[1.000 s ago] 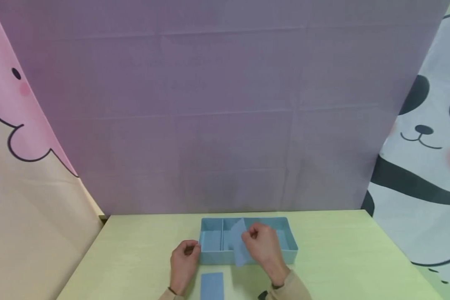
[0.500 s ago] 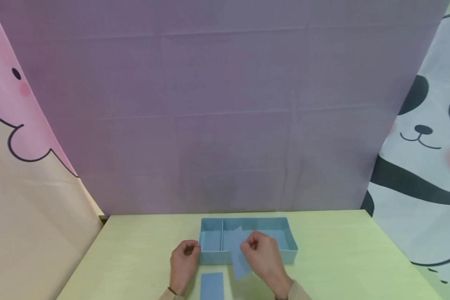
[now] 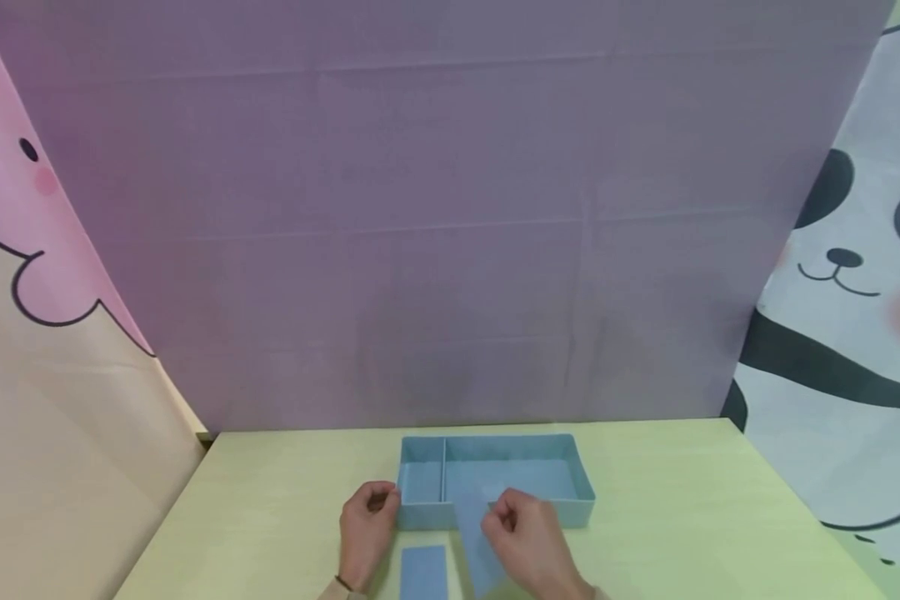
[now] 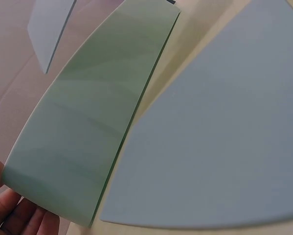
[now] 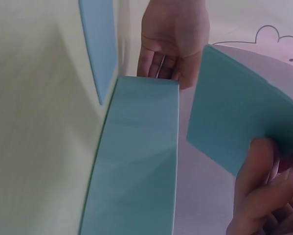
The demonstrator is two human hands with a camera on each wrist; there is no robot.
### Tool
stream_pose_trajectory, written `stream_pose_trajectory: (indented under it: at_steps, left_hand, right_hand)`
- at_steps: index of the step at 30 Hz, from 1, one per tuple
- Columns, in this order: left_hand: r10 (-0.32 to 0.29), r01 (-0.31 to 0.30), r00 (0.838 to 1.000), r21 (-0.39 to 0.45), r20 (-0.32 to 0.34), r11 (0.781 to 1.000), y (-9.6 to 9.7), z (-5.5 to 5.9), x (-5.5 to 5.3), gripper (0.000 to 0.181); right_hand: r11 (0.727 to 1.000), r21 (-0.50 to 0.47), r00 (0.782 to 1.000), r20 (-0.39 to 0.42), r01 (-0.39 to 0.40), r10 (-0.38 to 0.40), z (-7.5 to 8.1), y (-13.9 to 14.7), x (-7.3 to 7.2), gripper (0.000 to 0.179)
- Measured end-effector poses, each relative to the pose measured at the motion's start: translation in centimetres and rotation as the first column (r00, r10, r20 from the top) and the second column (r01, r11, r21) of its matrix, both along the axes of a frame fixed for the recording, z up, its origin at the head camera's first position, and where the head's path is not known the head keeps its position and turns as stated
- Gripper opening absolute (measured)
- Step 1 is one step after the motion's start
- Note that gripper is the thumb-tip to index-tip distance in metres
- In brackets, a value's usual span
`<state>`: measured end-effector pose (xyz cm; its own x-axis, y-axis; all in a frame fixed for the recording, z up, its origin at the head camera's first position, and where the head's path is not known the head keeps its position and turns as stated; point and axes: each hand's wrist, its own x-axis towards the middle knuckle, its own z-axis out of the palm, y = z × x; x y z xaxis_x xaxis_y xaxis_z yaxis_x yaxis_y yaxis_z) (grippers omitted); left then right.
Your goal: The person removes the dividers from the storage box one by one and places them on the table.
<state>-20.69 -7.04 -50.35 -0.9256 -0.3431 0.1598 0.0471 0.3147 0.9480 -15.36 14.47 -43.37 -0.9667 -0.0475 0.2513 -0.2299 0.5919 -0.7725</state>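
A light blue box [image 3: 579,513] sits on the table, with a thin upright partition [image 3: 443,471] inside toward its left end. My left hand [image 3: 369,529] holds the box's left end near the front corner, thumb at the rim in the left wrist view. In my right hand [image 3: 528,543] a thin flat blue panel [image 3: 476,537] is pinched between thumb and fingers, tilted, in front of the box's front wall. The right wrist view shows this panel [image 5: 234,107] raised beside the box wall [image 5: 136,147]. A second blue panel [image 3: 423,573] lies flat on the table before the box.
The pale yellow-green table [image 3: 690,508] ends at a purple-grey cloth backdrop [image 3: 450,250]. Cloths with a pink cartoon shape [image 3: 45,217] and a panda [image 3: 847,275] hang at the left and right.
My right hand has drawn the panel down and toward me, from over the box to in front of it. My left hand stays at the box's left end.
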Motion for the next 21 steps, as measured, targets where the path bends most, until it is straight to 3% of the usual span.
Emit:
stream_pose_trajectory:
  at_steps: [9, 21]
  left_hand:
    - [-0.003, 0.003, 1.0, -0.014, 0.005, 1.0, -0.1, 0.0, 0.0, 0.009]
    - [-0.011, 0.011, 1.0, 0.003, 0.018, 1.0, 0.0, 0.2, 0.0, 0.009]
  right_hand:
    - [0.998, 0.029, 0.994, 0.096, -0.052, 0.049, -0.4, 0.7, 1.2, 0.016]
    - [0.976, 0.154, 0.979, 0.154, -0.155, 0.131, -1.6, 1.0, 1.2, 0.016]
